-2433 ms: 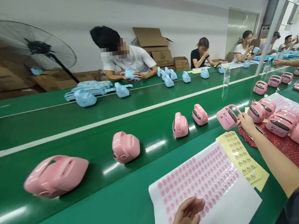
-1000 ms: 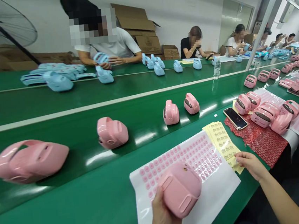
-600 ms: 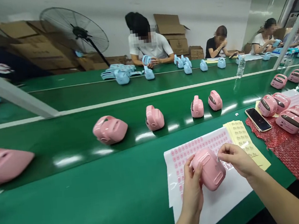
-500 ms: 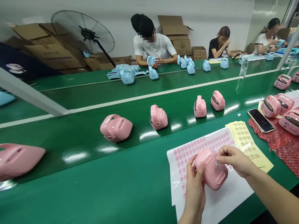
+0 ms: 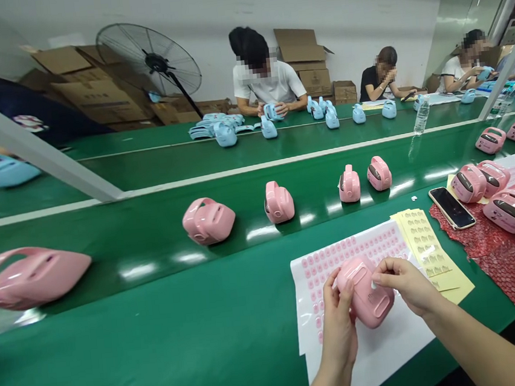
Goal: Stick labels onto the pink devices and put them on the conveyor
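Observation:
My left hand [image 5: 339, 312] grips a pink plastic casing [image 5: 363, 295] by its left side, thumb on the flat face. This face has a raised panel with small dark lettering on it. Close to the lettering, my right hand [image 5: 400, 282] pinches a tiny whitish piece [image 5: 374, 285] between thumb and forefinger; it looks like a bit of film or sticker, but I cannot tell which. Beneath both hands lies a white sheet [image 5: 332, 374] with rows of small pink stickers [image 5: 331, 255]. Yellow sticker sheets [image 5: 419, 238] lie by my right hand.
Pink handled casings [image 5: 209, 220] stand in a row on the green belt [image 5: 151, 227]. A phone [image 5: 452, 207] and several finished-looking pink units [image 5: 512, 211] rest on red wrap [image 5: 508, 272] at right. A slanted post [image 5: 52, 146] rises at left. Co-workers handle blue casings [image 5: 225, 134] across the line.
Dark lettering now shows on the casing's panel near my right fingertips. Both hands stay nearly in place. Across the line, a co-worker's blue casing has moved lower and to the right.

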Action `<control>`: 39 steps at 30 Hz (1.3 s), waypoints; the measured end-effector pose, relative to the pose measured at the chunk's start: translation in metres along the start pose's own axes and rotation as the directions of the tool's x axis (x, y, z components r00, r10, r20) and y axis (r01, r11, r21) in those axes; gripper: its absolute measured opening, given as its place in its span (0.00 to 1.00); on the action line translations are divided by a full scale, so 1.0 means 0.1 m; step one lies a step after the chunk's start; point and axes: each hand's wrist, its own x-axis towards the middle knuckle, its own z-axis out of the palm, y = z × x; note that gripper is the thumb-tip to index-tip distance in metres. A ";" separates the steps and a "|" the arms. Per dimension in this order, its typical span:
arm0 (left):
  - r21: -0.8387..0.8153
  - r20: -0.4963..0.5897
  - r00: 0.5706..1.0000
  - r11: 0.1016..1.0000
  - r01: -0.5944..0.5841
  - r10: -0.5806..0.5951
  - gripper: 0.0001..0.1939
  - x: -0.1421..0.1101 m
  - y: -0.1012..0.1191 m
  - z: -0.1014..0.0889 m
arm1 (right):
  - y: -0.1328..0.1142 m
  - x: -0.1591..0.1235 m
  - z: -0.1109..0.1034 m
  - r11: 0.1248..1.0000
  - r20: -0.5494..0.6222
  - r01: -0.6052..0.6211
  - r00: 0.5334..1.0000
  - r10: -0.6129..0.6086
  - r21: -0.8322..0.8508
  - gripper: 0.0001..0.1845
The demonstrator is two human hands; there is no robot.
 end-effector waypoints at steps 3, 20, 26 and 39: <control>-0.002 0.018 1.000 1.000 0.017 -0.017 0.26 0.01 0.00 -0.02 | 0.01 0.00 0.01 1.000 -0.017 0.004 1.000 -0.004 -0.012 0.13; -0.006 0.023 1.000 1.000 0.020 -0.020 0.25 -0.01 0.02 -0.06 | 0.22 0.00 0.06 0.902 -0.131 0.256 0.939 -0.317 -0.348 0.07; -0.007 -0.029 0.999 1.000 0.029 -0.029 0.26 0.00 0.03 -0.07 | 0.32 0.00 0.09 0.795 -0.125 0.458 0.831 -0.542 -0.399 0.07; 0.045 -0.053 0.998 0.998 -0.040 0.042 0.43 0.01 -0.02 -0.14 | 0.29 0.18 0.16 0.867 -0.106 0.332 0.912 -0.395 -0.372 0.10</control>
